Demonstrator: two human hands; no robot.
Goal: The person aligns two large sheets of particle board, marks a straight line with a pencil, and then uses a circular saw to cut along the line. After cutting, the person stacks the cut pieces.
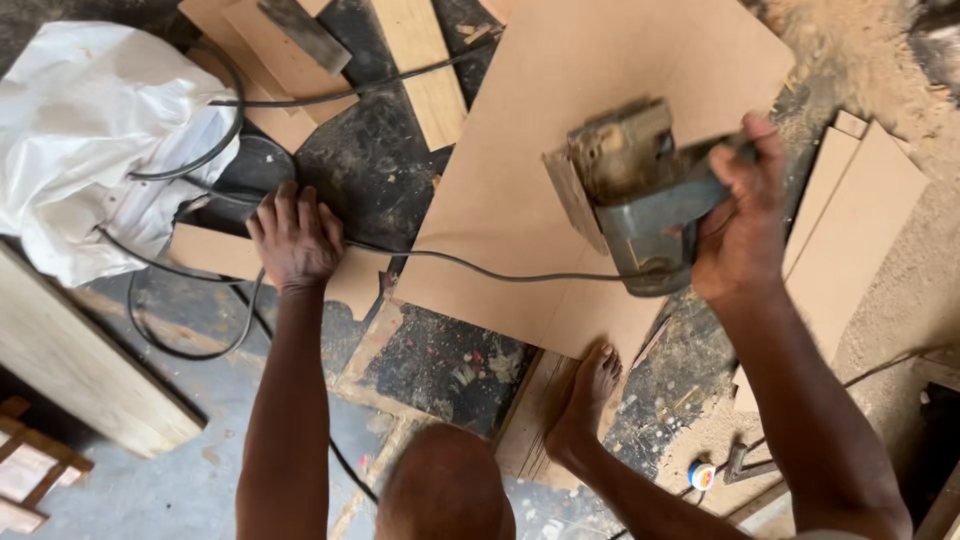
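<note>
My right hand [745,225] grips the handle of a worn grey power saw [630,195], lifted just above a large brown fibreboard sheet [560,100] lying on the floor. The saw's grey cord [480,268] trails left across the sheet. Palm down, my left hand [293,238] rests on a small brown offcut [215,252] beside that cord, fingers spread. My bare foot [585,400] presses on the sheet's near edge, and my knee [440,480] shows at the bottom.
A crumpled white sack [90,140] lies at the left with black cable [185,345] looped around it. A thick pale plank [80,370] runs along the lower left. More board strips [860,220] lie right amid sawdust. A small tape roll [702,476] sits near the bottom right.
</note>
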